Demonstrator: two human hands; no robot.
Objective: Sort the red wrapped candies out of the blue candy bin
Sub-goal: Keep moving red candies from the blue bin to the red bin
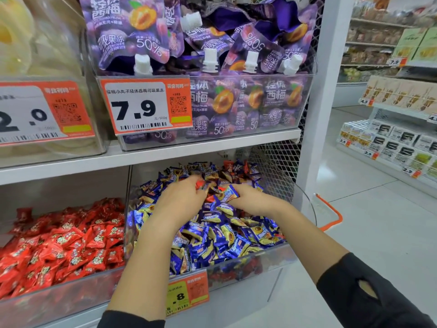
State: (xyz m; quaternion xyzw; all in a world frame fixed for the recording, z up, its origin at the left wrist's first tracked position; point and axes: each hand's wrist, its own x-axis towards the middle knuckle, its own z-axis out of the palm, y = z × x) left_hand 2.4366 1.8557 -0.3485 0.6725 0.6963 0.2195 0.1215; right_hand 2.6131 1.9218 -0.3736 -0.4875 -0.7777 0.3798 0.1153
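Left hand (182,197) pinches red wrapped candy (200,184) | right hand (248,197) grasps blue candy (228,194) | risk: loose pinch drops red into blue candy bin (260,256).

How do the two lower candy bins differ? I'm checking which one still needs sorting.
The left bin holds only red wrapped candies; the right bin holds mostly blue wrapped candies with a few red ones mixed in near the back. Both hands, left and right, are in the right bin; none is in the left bin. Both bins are clear plastic on the same shelf.
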